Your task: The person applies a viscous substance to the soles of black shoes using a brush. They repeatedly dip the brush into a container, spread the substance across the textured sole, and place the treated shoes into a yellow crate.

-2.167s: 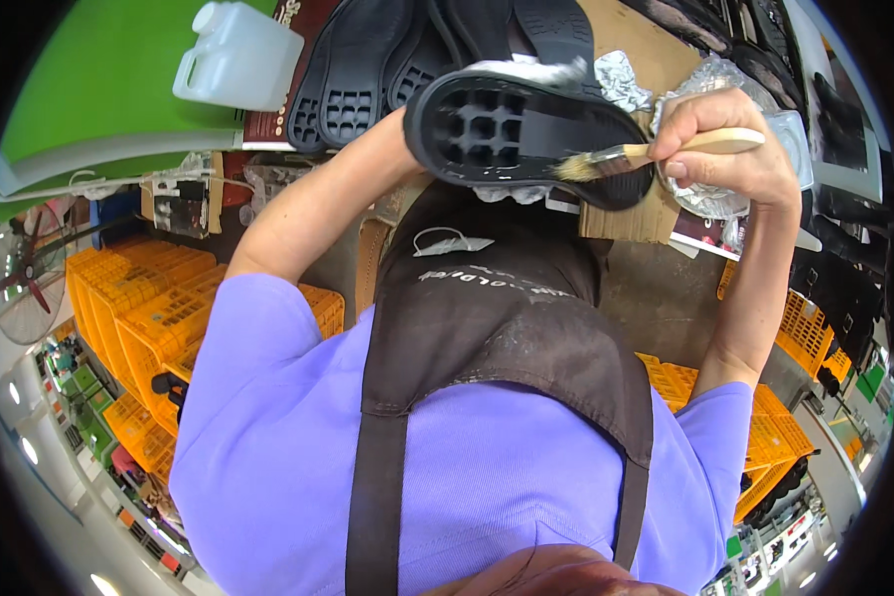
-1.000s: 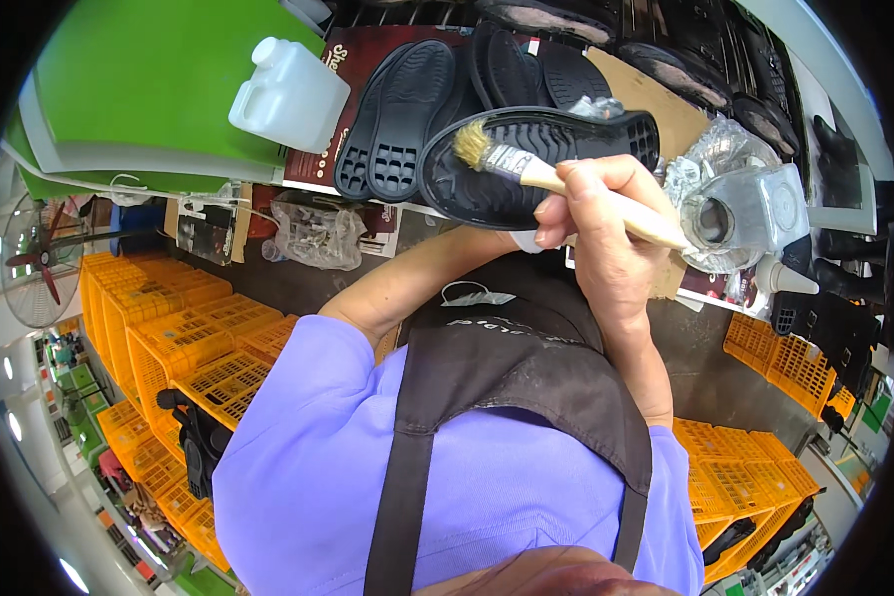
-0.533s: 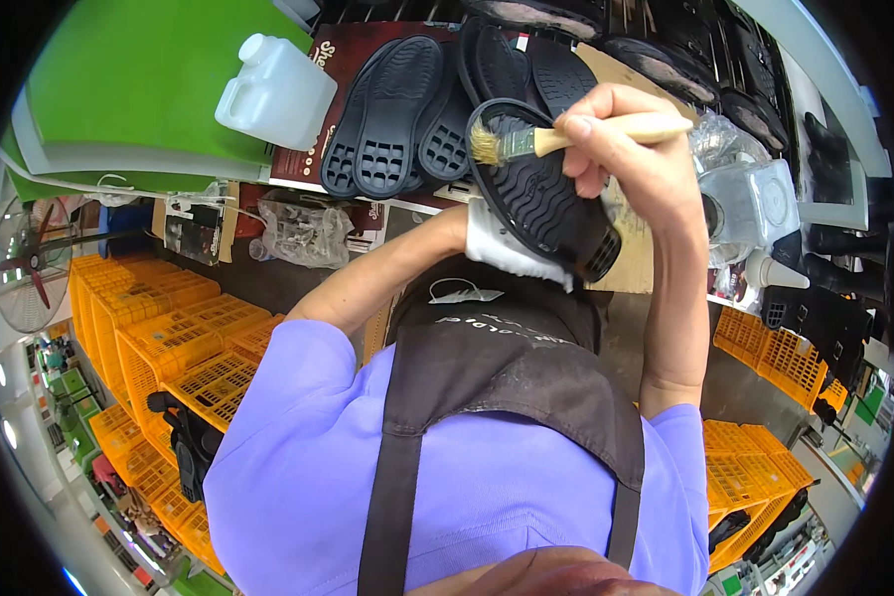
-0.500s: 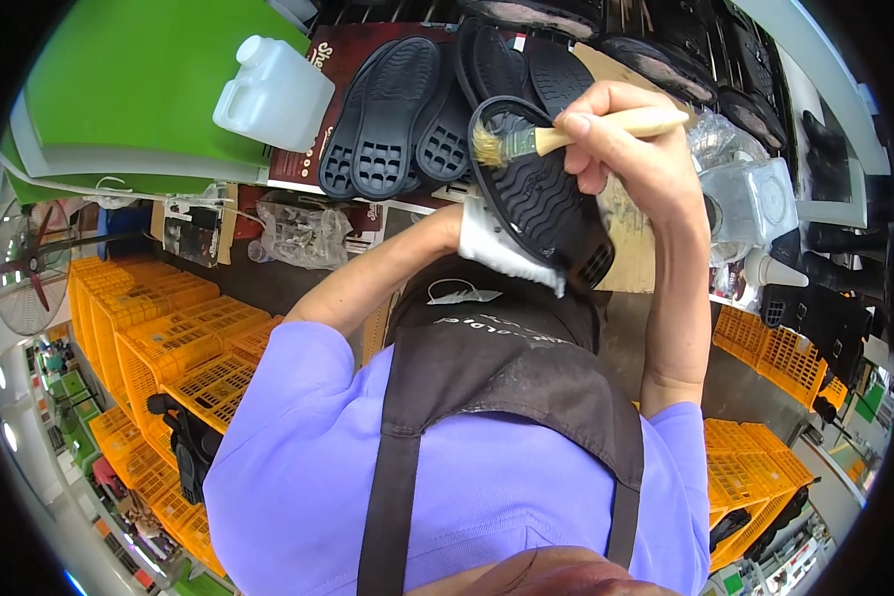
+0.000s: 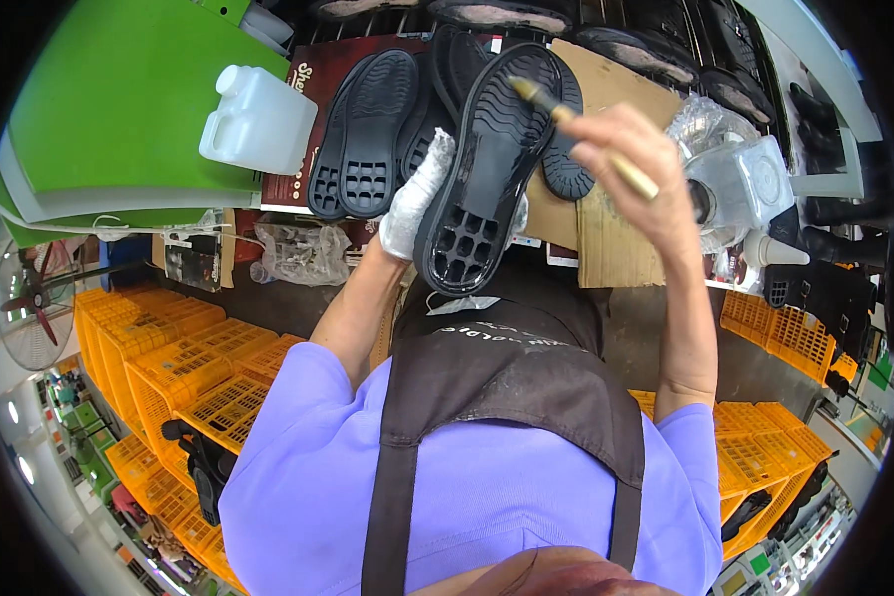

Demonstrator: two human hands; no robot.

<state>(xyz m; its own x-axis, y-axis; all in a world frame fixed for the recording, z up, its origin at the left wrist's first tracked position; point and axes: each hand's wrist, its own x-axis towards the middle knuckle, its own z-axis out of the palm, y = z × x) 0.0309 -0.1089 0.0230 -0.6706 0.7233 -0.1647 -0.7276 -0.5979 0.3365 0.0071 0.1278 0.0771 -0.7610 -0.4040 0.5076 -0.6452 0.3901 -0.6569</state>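
My left hand (image 5: 419,204), in a white glove, grips a black shoe sole (image 5: 492,149) by its edges, thumb along the left side and fingers under it. The sole is raised, toe away from me, its wavy ridges and heel grid facing up. A wet shine lies on its heel and middle. In my bare right hand (image 5: 634,154) is a paintbrush (image 5: 546,101) with a pale handle; its bristles are at the sole's toe part. The hand and brush are slightly blurred. Several black soles (image 5: 370,149) lie on the bench behind and left of the held one.
A white plastic jug (image 5: 260,121) stands at the left beside a green surface (image 5: 119,89). To the right are a clear plastic container (image 5: 755,184), a nozzle bottle (image 5: 777,250) and cardboard (image 5: 621,238). Shoes (image 5: 636,58) line a rack behind. Orange crates (image 5: 184,358) stack on both sides.
The sole has turned from tilted to nearly lengthwise, its inner face toward me, and come nearer. My left hand has shifted to its left edge. The brush has swung, its bristles now further from me.
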